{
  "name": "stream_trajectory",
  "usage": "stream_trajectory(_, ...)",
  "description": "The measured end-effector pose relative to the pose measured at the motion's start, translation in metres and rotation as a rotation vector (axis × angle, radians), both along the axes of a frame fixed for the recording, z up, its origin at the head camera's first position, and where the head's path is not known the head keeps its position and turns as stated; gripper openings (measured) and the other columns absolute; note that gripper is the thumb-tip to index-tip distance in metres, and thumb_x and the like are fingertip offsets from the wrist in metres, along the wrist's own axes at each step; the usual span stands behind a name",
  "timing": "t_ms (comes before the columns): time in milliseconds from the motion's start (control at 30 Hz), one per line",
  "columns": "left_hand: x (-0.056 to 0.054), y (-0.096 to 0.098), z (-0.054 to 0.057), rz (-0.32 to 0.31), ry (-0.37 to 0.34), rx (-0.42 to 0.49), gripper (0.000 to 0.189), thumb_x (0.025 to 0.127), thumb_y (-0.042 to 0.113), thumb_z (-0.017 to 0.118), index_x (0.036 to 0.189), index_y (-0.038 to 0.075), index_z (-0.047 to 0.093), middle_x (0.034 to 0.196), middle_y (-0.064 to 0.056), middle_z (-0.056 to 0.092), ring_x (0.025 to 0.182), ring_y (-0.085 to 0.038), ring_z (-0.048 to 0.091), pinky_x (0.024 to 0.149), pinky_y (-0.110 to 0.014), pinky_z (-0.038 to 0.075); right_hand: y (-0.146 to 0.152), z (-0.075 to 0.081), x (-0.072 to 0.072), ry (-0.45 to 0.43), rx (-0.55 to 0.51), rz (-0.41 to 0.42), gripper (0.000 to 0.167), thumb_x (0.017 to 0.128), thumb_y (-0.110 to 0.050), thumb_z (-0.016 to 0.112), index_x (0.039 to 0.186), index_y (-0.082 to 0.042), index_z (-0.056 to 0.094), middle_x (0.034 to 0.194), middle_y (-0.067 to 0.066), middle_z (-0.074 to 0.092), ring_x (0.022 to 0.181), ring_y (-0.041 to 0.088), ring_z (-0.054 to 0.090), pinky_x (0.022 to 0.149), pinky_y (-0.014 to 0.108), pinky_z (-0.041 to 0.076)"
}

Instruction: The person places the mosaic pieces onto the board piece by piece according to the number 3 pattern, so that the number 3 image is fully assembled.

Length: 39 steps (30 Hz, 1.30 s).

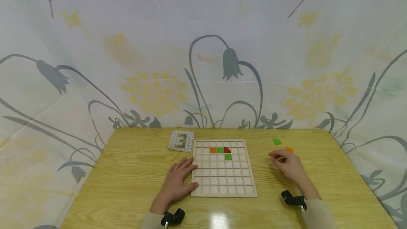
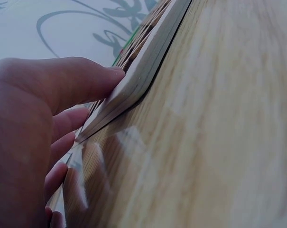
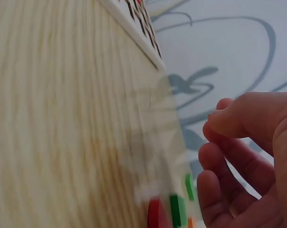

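Note:
A pale wooden grid board lies on the table. In its upper cells are an orange tile, a green tile, a red quarter-round tile and, below that, another green tile. My left hand rests along the board's left edge with fingers extended, thumb on the rim. Right of the board, my right hand is raised above the table, thumb and index finger pinched together. A sliver of an orange tile shows at those fingertips; the rest is hidden by them.
A pattern card lies at the board's upper left. Beyond my right hand lie a green tile and an orange tile. The right wrist view also shows a red piece and a dark green one. A patterned curtain hangs behind.

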<state>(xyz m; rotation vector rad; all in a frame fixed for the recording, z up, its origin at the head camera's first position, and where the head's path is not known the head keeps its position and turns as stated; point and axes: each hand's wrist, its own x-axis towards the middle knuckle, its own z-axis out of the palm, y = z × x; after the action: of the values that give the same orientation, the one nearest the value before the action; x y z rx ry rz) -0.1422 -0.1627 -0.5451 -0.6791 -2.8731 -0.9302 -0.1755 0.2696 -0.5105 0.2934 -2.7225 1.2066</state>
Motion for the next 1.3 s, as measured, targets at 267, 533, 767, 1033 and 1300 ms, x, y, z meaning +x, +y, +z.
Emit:
stream_trajectory(267, 0.0, 0.0, 0.0, 0.002, -0.005, -0.013, 0.058, 0.086, 0.044, 0.068, 0.138, 0.019, 0.061, 0.157, 0.001, 0.039, 0.146, -0.029, 0.029, 0.111, -0.063, 0.022, 0.03, 0.001, 0.022, 0.023, 0.109, -0.064, 0.017, 0.087, -0.003, 0.074, 0.103, -0.007, 0.076, 0.1, 0.007, 0.07, 0.082, 0.008, 0.062, 0.067, 0.025, 0.053)
stream_trajectory(533, 0.001, 0.0, 0.002, 0.001, -0.009, -0.002, 0.057, 0.086, 0.042, 0.069, 0.137, 0.018, 0.061, 0.157, -0.001, 0.04, 0.146, -0.03, 0.029, 0.111, -0.064, 0.023, 0.059, -0.006, 0.039, -0.018, 0.14, -0.097, 0.018, 0.086, -0.006, 0.076, 0.104, -0.006, 0.075, 0.1, 0.008, 0.069, 0.081, -0.003, 0.059, 0.066, 0.023, 0.054)
stream_trajectory(767, 0.001, 0.001, 0.002, 0.002, 0.002, 0.004, 0.057, 0.085, 0.041, 0.07, 0.137, 0.018, 0.062, 0.156, -0.001, 0.041, 0.145, -0.031, 0.03, 0.11, -0.064, 0.023, 0.072, -0.01, 0.047, -0.089, 0.096, -0.119, 0.015, 0.087, -0.01, 0.076, 0.102, -0.007, 0.075, 0.103, 0.01, 0.07, 0.082, -0.009, 0.058, 0.068, 0.02, 0.053)
stream_trajectory(1033, -0.001, 0.0, 0.002, -0.003, 0.012, -0.016, 0.058, 0.086, 0.042, 0.068, 0.138, 0.018, 0.061, 0.157, -0.001, 0.04, 0.145, -0.03, 0.03, 0.11, -0.064, 0.024, 0.084, -0.011, 0.046, -0.236, -0.028, -0.038, 0.022, 0.091, -0.014, 0.073, 0.108, -0.001, 0.072, 0.108, 0.011, 0.068, 0.09, -0.008, 0.058, 0.074, 0.02, 0.053)
stream_trajectory(1300, 0.0, 0.0, 0.003, -0.004, 0.004, -0.014, 0.058, 0.086, 0.043, 0.069, 0.138, 0.018, 0.061, 0.157, 0.0, 0.039, 0.145, -0.03, 0.03, 0.11, -0.064, 0.024, 0.089, -0.014, 0.043, -0.233, -0.031, 0.03, 0.019, 0.091, -0.01, 0.072, 0.107, -0.001, 0.073, 0.113, 0.015, 0.065, 0.095, -0.013, 0.053, 0.076, 0.018, 0.052)
